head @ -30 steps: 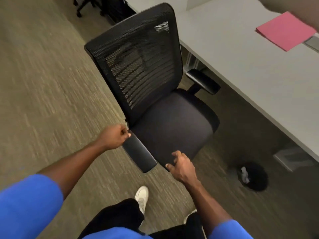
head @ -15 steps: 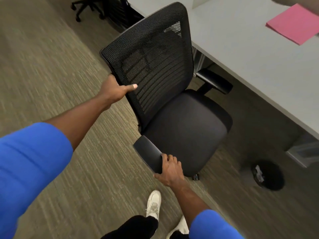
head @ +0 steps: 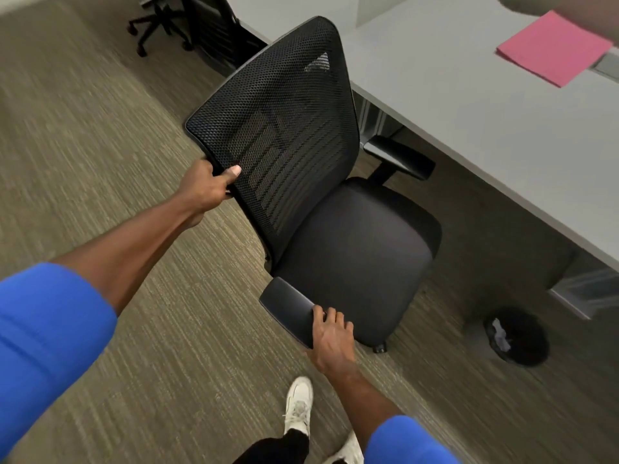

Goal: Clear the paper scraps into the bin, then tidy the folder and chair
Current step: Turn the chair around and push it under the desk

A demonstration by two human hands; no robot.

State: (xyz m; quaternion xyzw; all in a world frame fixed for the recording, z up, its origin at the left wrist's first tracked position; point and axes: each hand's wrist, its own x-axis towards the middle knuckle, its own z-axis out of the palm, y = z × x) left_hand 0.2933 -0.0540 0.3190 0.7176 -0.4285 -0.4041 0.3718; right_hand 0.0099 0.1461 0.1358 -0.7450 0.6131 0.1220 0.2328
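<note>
A black office chair (head: 355,249) with a mesh back stands on the carpet beside the grey desk (head: 469,105), its seat facing the desk. My left hand (head: 207,187) grips the left edge of the mesh back. My right hand (head: 331,339) holds the end of the near armrest (head: 288,309). A pink folder (head: 552,48) lies flat on the desk at the far right. A round black bin (head: 517,336) sits on the floor under the desk's edge with white paper scraps (head: 500,334) inside.
Another black chair base (head: 157,25) on castors stands at the far end near the desk corner. Grey desk supports (head: 582,289) show under the desk on the right. My white shoes (head: 298,406) are on the striped carpet just behind the chair.
My left hand left the near armrest and took hold of the mesh back's edge. My right hand closed on the armrest's end. The chair has shifted toward the desk.
</note>
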